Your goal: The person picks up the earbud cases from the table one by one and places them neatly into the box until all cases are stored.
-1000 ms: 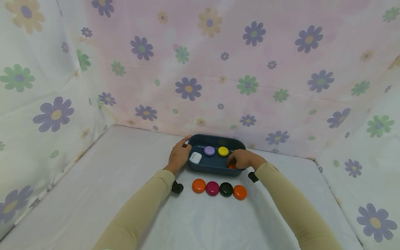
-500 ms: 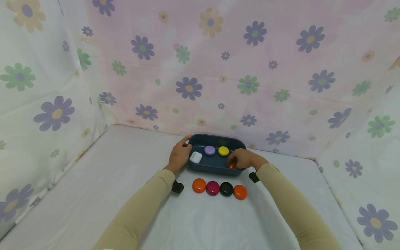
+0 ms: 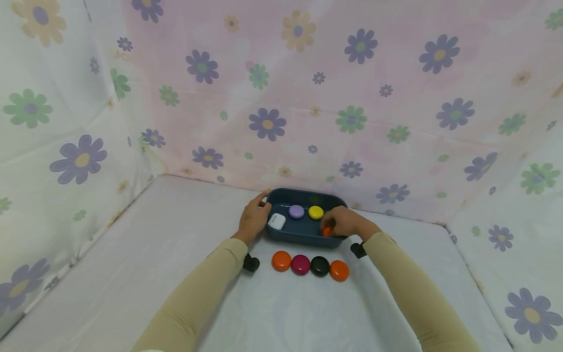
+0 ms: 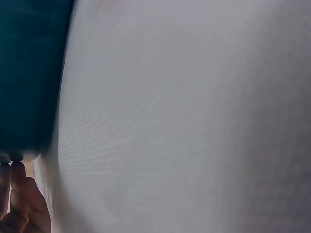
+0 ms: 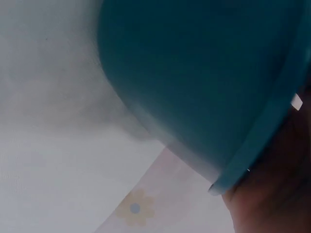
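My left hand (image 3: 252, 218) holds the left end of a dark blue oblong tray (image 3: 303, 239), its thumb at the rim. In the left wrist view its fingertips (image 4: 17, 167) meet the tray's outer wall. Reaching over the right end, my right hand (image 3: 345, 221) pinches a glossy orange disc (image 3: 327, 231) inside, partly hidden by the fingers. A lavender disc (image 3: 296, 211), a yellow disc (image 3: 315, 212) and a white rounded-square piece (image 3: 277, 221) lie in the tray. The right wrist view shows mostly the tray's outer wall (image 5: 194, 77), with the hand dark behind its rim.
In front of the tray runs a row of glossy discs: orange (image 3: 281, 261), dark pink (image 3: 301, 264), black (image 3: 320, 266) and orange (image 3: 339, 270). Dark wrist-camera mounts (image 3: 251, 264) stick out by both sleeves. Flowered cloth (image 3: 303, 98) walls the white table.
My right hand's orange disc has come up slightly and shows more between the fingers. The left hand stays at the tray's end, and the discs on the table have not moved.
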`<state>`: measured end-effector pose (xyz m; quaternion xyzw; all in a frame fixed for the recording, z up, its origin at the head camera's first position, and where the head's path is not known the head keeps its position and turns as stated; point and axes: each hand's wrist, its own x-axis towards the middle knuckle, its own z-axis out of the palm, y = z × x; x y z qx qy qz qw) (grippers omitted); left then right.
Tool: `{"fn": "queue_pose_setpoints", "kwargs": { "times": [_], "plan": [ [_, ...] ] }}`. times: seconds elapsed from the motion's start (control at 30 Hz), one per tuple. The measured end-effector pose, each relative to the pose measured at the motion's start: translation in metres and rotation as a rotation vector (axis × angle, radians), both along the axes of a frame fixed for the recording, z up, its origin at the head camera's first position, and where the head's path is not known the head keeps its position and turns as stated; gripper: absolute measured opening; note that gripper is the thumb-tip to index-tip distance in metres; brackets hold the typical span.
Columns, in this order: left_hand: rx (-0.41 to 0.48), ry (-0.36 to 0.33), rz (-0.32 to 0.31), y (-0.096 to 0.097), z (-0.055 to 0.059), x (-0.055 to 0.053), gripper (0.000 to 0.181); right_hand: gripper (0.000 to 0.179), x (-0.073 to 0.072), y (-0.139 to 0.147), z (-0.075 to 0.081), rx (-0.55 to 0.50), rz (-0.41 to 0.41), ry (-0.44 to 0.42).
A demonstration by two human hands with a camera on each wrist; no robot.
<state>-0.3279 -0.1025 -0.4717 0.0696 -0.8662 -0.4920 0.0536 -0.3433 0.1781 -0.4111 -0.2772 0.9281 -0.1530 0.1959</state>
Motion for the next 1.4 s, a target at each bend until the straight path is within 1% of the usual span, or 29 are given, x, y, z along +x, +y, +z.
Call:
{"fn": "queue_pose_setpoints", "kwargs": {
  "times": [0.1,0.23,0.47,0.53,0.67,0.8,1.13,1.3,1.4],
  "plan": [
    [0.000,-0.001,0.002,0.000,-0.001,-0.001,0.050,0.026,0.002,0.000,0.002,-0.010,0.004,0.020],
    [0.000,-0.001,0.008,0.001,0.000,0.000,0.050,0.025,0.007,0.000,0.009,-0.014,-0.006,0.055],
    [-0.013,-0.008,0.002,0.002,0.002,0.003,0.049,0.027,0.013,0.001,0.022,-0.015,-0.087,0.116],
    [-0.015,-0.008,0.003,0.002,0.002,0.003,0.049,0.028,0.014,0.001,0.024,-0.027,-0.099,0.126],
    [-0.009,-0.007,0.005,0.002,0.002,0.003,0.049,0.030,0.016,0.001,0.028,-0.034,-0.095,0.153],
    [-0.001,-0.005,0.002,0.002,0.002,0.003,0.049,0.030,0.020,0.001,0.033,-0.016,-0.086,0.178],
    [0.001,0.002,-0.002,0.002,0.002,0.002,0.050,0.031,0.033,0.000,0.046,0.001,-0.096,0.193],
    [0.002,0.003,0.000,0.001,0.002,0.002,0.050,0.030,0.040,-0.003,0.051,-0.022,-0.078,0.218],
    [-0.004,-0.002,0.004,0.002,0.002,0.002,0.051,0.029,0.045,-0.006,0.050,-0.027,-0.068,0.231]
  ]
}}
